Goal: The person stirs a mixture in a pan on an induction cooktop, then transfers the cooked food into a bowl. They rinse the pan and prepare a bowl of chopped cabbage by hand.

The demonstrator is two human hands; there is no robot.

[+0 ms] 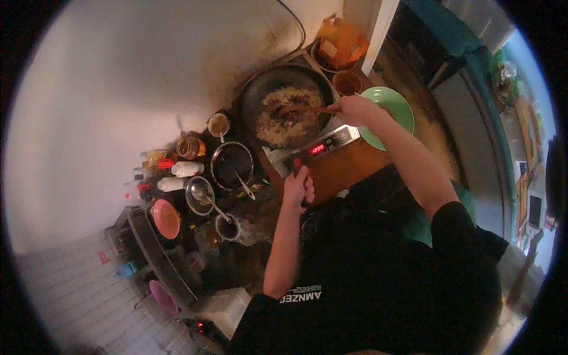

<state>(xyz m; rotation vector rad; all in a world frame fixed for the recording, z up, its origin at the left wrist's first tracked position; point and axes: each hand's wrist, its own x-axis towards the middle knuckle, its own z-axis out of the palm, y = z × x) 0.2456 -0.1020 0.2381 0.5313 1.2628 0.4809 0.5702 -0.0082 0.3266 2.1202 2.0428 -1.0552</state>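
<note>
The person is wearing a black shirt (pixel 384 290) with short sleeves, the right sleeve (pixel 454 222) and left sleeve (pixel 254 313) both ending near the elbow. Bold white lettering (pixel 300 297) is crossing the left of its front, finer white lines running alongside. Both forearms (pixel 283 248) are showing bare.

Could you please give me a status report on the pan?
Left hand gripping pan handle. Right hand holding brown utensil, tip in food. Green plate close, partly hidden by right forearm.

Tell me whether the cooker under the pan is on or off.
On: the cooker has a lit red display. Whether it is heating the pan, I cannot tell.
</note>
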